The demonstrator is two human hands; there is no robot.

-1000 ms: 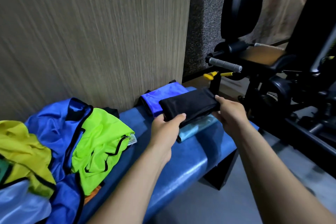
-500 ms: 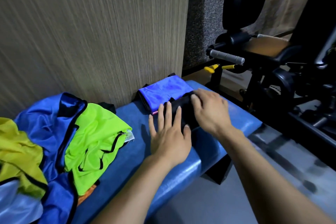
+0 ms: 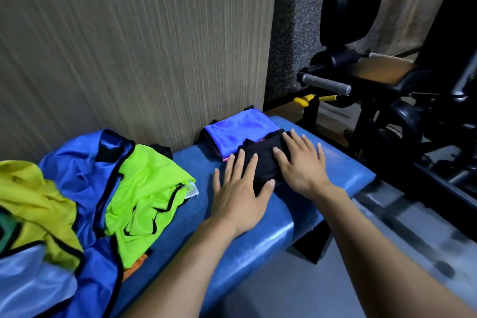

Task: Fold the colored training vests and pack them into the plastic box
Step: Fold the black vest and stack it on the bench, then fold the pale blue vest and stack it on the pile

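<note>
Both hands are lying flat with fingers straight, the left hand [image 3: 238, 192] and the right hand [image 3: 303, 162] pressing side by side on the folded black vest [image 3: 263, 160], which is sitting on the blue tabletop [image 3: 322, 183] just beside a folded blue vest [image 3: 237, 131]. To do this well, they should be smoothing outward evenly, squeezing air out so the fold is holding. Loose vests, a green vest [image 3: 144, 188] among them, are waiting at left; no plastic box is showing.

A gym: a black exercise machine [image 3: 387, 80] stands beside a blue padded bench [image 3: 322, 162].
</note>
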